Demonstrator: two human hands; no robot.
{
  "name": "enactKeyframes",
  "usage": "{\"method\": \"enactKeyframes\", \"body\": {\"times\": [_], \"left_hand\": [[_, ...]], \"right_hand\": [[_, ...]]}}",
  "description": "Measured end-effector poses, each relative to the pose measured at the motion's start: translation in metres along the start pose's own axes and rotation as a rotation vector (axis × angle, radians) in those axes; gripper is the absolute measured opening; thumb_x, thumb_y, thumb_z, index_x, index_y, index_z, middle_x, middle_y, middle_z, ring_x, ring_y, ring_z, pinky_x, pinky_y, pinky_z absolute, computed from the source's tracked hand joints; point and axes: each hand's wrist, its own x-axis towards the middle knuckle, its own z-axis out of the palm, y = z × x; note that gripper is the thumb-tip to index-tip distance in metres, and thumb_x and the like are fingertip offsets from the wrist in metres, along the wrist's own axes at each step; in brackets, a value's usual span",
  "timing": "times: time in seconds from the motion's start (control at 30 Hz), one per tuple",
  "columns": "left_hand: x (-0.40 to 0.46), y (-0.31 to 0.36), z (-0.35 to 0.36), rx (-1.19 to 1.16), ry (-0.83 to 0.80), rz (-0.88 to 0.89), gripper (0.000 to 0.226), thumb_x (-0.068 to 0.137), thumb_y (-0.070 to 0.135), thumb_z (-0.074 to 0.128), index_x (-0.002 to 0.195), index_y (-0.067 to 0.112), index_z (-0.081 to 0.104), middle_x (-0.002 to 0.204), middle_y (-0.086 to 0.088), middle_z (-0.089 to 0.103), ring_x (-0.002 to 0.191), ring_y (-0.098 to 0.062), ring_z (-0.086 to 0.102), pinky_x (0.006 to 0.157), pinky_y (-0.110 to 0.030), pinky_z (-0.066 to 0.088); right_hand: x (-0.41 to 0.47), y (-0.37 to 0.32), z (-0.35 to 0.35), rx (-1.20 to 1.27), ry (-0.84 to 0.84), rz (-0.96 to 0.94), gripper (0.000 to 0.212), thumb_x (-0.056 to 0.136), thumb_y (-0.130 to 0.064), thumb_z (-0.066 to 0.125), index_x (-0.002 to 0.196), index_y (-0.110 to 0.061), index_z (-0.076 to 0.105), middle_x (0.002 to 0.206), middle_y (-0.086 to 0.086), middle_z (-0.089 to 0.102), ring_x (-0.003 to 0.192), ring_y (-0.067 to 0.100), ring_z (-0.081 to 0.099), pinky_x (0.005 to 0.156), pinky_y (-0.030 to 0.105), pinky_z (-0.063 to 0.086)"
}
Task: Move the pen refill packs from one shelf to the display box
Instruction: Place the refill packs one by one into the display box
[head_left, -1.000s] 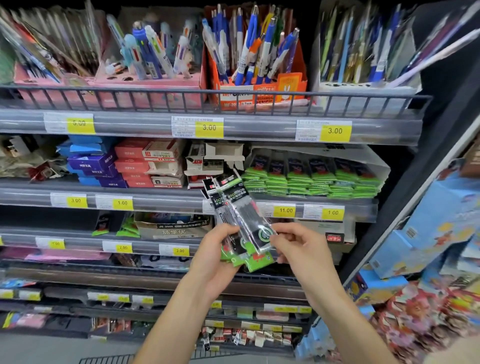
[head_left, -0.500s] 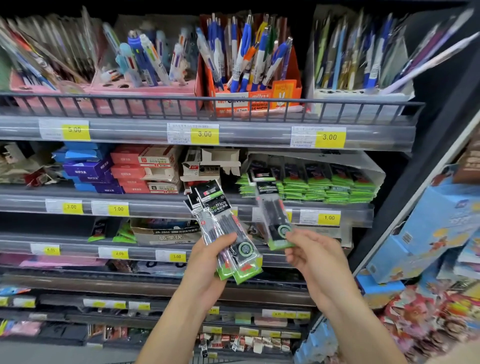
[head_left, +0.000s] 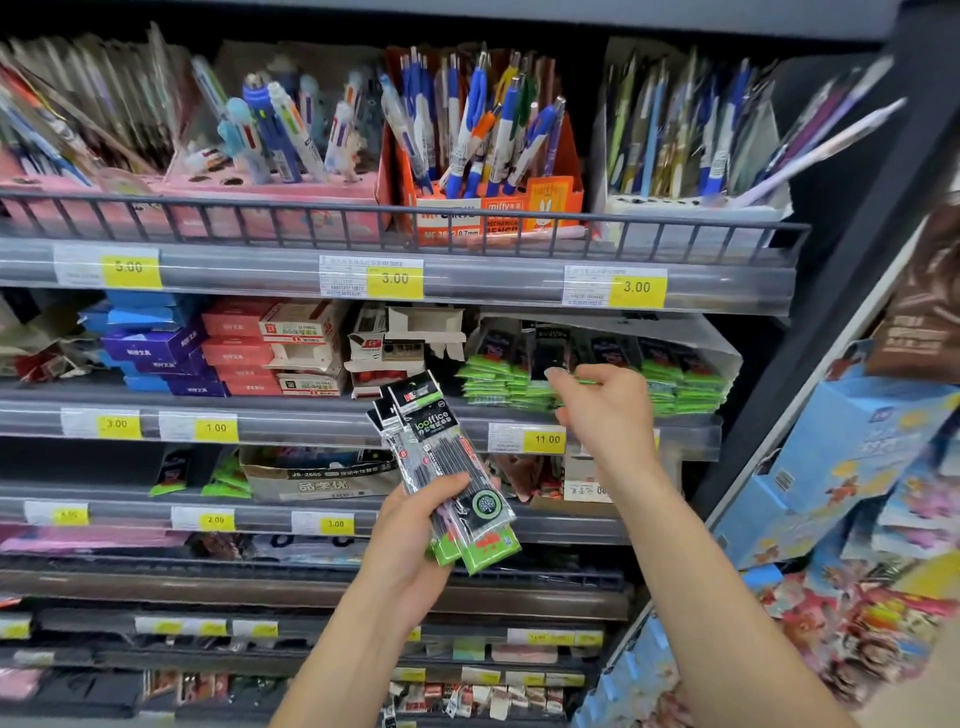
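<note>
Moved: right hand (head_left: 602, 410) has gone up from beside the left to the display box, and the single pack it pinched half a second ago now stands among the row there.
Shelves (head_left: 363, 423): stacked tiers with yellow price tags along the front edges; pens stand in holders on the top tier, small cartons lie on the second.
Display box (head_left: 717, 348): white tray at the right end of the second tier, holding a row of green-and-black packs (head_left: 670, 374), nearly full across its width.
Left hand (head_left: 410, 540): fingers and thumb wrapped round the lower ends of a fanned bundle (head_left: 441, 467) of refill packs, held below and left of the box, tilted with the black headers up.
Right hand: at the front of the box, fingers loosely bent over the row; the fingertips (head_left: 556, 373) meet the dark pack (head_left: 545, 353) just set in, and whether they pinch it or only touch it I cannot tell.
Progress: well along, judging by the filled row; the bundle of several packs is left to place one at a time.
Source: a few green packs (head_left: 223, 475) lie on the third tier; these may also remain to be moved.
</note>
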Motion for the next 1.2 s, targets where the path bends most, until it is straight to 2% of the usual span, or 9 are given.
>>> {"method": "enactKeyframes", "body": {"times": [0.17,0.3,0.4,0.5,0.77,0.9,1.03,1.1,1.2], "left_hand": [[-0.001,0.000,-0.003,0.005,-0.012,-0.004,0.052,0.082,0.010,0.076,0.133,0.008,0.066,0.123,-0.020,0.077,0.112,-0.037,0.075,0.098,-0.052,0.059],[-0.001,-0.001,-0.005,0.002,-0.008,-0.023,0.042,0.090,0.006,0.072,0.132,0.009,0.067,0.122,-0.019,0.077,0.110,-0.036,0.076,0.097,-0.052,0.060],[0.001,-0.002,-0.005,0.017,-0.012,-0.031,0.044,0.089,0.007,0.073,0.132,0.011,0.068,0.123,-0.018,0.077,0.113,-0.036,0.075,0.100,-0.054,0.058],[0.003,-0.001,-0.005,0.030,-0.014,-0.035,0.042,0.090,0.007,0.073,0.132,0.011,0.067,0.123,-0.018,0.077,0.114,-0.037,0.074,0.101,-0.055,0.058],[0.004,-0.001,0.006,0.063,-0.047,-0.064,0.038,0.094,0.008,0.073,0.132,0.010,0.069,0.124,-0.018,0.077,0.114,-0.035,0.074,0.102,-0.056,0.057],[0.004,0.001,0.013,0.071,-0.048,-0.051,0.037,0.094,0.009,0.074,0.131,0.011,0.069,0.125,-0.017,0.077,0.116,-0.035,0.074,0.101,-0.054,0.057],[0.004,0.003,0.013,0.075,-0.073,-0.019,0.034,0.096,0.012,0.073,0.129,0.008,0.070,0.125,-0.018,0.076,0.114,-0.035,0.074,0.089,-0.048,0.062],[0.004,0.004,0.013,0.074,-0.086,-0.011,0.030,0.097,0.015,0.073,0.126,0.008,0.072,0.123,-0.019,0.076,0.111,-0.035,0.075,0.086,-0.046,0.063],[0.008,0.002,0.011,0.055,-0.096,-0.011,0.016,0.096,0.014,0.068,0.092,0.015,0.083,0.103,-0.013,0.079,0.092,-0.029,0.077,0.079,-0.045,0.064]], "right_hand": [[0.004,0.020,-0.009,-0.642,-0.046,-0.494,0.045,0.095,-0.038,0.066,0.137,-0.023,0.063,0.115,0.005,0.066,0.106,0.025,0.059,0.092,0.037,0.045],[0.015,0.019,-0.010,-0.816,-0.033,-0.696,0.034,0.097,-0.031,0.066,0.130,-0.024,0.069,0.116,0.007,0.068,0.109,0.031,0.048,0.087,0.041,0.048],[0.024,0.010,-0.008,-0.784,-0.011,-0.746,0.026,0.092,-0.029,0.073,0.117,-0.022,0.077,0.106,0.007,0.073,0.102,0.033,0.053,0.078,0.036,0.044],[0.030,0.006,-0.004,-0.794,-0.023,-0.728,0.026,0.091,-0.034,0.074,0.115,-0.024,0.077,0.106,0.012,0.075,0.100,0.038,0.058,0.083,0.041,0.048],[0.037,0.010,-0.005,-0.987,-0.110,-0.696,0.040,0.103,-0.044,0.048,0.141,-0.033,0.057,0.125,0.011,0.066,0.111,0.039,0.051,0.095,0.046,0.044],[-0.009,0.020,-0.009,-0.591,-0.065,-0.628,0.042,0.100,-0.038,0.056,0.140,-0.025,0.058,0.110,-0.001,0.058,0.106,0.020,0.048,0.090,0.040,0.045],[-0.073,0.047,-0.011,-0.140,-0.402,-0.202,0.023,0.095,-0.040,0.065,0.117,-0.034,0.070,0.079,-0.010,0.062,0.066,0.002,0.056,0.064,0.022,0.044],[-0.089,0.054,-0.012,0.005,-0.495,-0.044,0.012,0.095,-0.030,0.068,0.104,-0.037,0.071,0.077,-0.001,0.067,0.057,0.005,0.057,0.057,0.025,0.046],[-0.096,0.055,-0.016,0.140,-0.431,0.087,0.008,0.093,-0.020,0.073,0.094,-0.028,0.075,0.080,0.005,0.072,0.057,0.006,0.061,0.055,0.025,0.051]]}}
